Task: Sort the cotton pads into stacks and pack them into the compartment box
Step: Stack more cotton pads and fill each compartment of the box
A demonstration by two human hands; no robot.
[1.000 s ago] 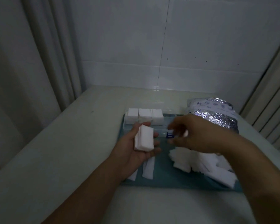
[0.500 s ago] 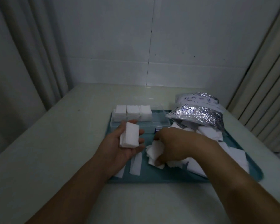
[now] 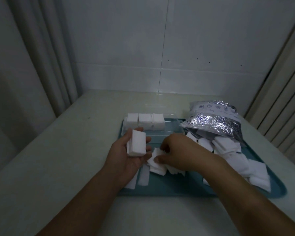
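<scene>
Cotton pads (image 3: pixel 232 155) lie in a loose heap across the right half of the teal tray (image 3: pixel 177 189), spilling from the mouth of a foil bag (image 3: pixel 216 123) at the tray's far right corner. The left hand (image 3: pixel 128 155) cradles a squared stack (image 3: pixel 136 145) palm-up, thumb and fingers curled round its sides — likely held level and close to the heap so each new pad can be laid on without the pile slipping. The right hand (image 3: pixel 175 150) reaches into the near-left edge of the heap, its fingertips pinching a single pad (image 3: pixel 156 157) just beside the stack. The clear compartment box (image 3: pixel 172 128) sits at the tray's far edge, three white stacks (image 3: pixel 146 120) already filling its left compartments; the ones to the right look unfilled. Two narrow strips (image 3: pixel 144 176) lie near the tray's near-left corner.
</scene>
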